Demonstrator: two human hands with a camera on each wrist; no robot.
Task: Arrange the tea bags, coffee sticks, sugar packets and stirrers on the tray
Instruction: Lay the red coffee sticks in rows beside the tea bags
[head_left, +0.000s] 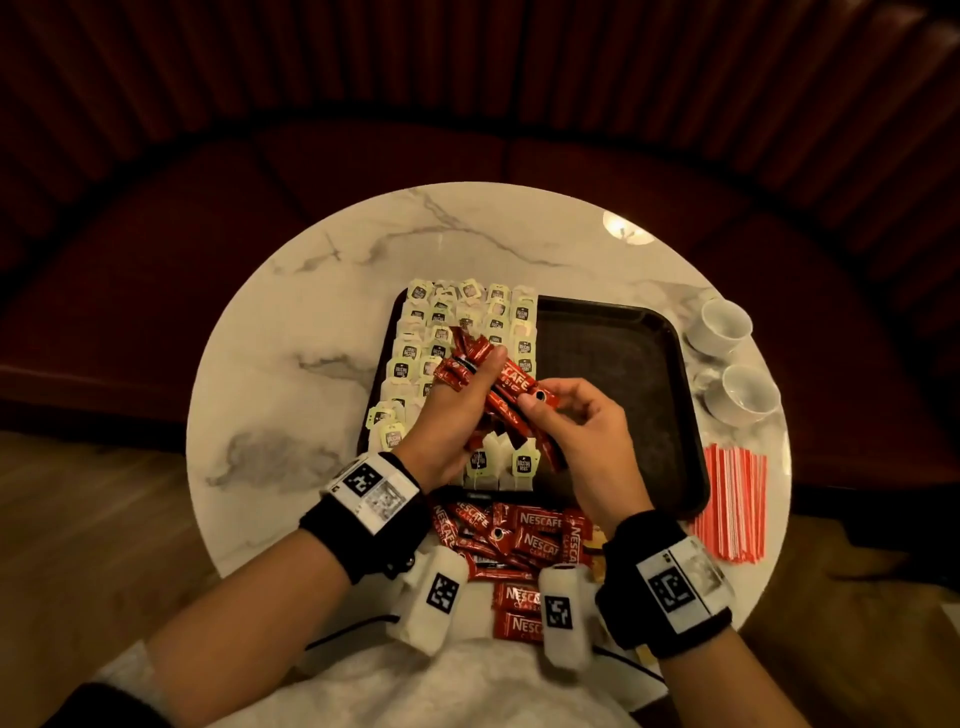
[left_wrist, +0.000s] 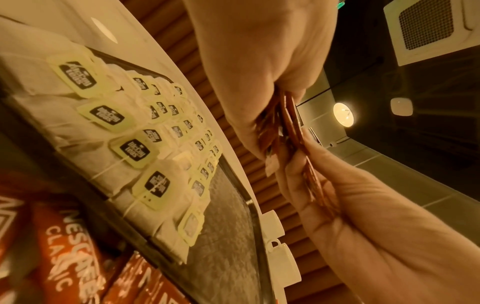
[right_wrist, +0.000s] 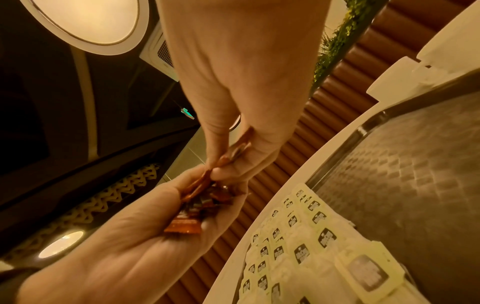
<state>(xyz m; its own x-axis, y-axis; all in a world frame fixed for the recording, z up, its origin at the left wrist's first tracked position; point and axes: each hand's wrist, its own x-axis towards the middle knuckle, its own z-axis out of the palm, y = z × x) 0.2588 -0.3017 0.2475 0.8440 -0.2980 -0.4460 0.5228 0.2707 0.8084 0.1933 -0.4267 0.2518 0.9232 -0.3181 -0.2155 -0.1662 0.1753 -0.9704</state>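
Observation:
A black tray lies on the round marble table, its left half filled with rows of tea bags. Above them my left hand grips a bundle of red coffee sticks, seen edge-on in the left wrist view. My right hand pinches one coffee stick of that bundle between thumb and fingers. In the right wrist view the sticks sit between both hands. More coffee sticks are piled at the table's near edge. Red-and-white stirrers lie right of the tray.
Two white cups stand on the table beyond the tray's right edge. The tray's right half is bare. A dark red bench curves behind the table.

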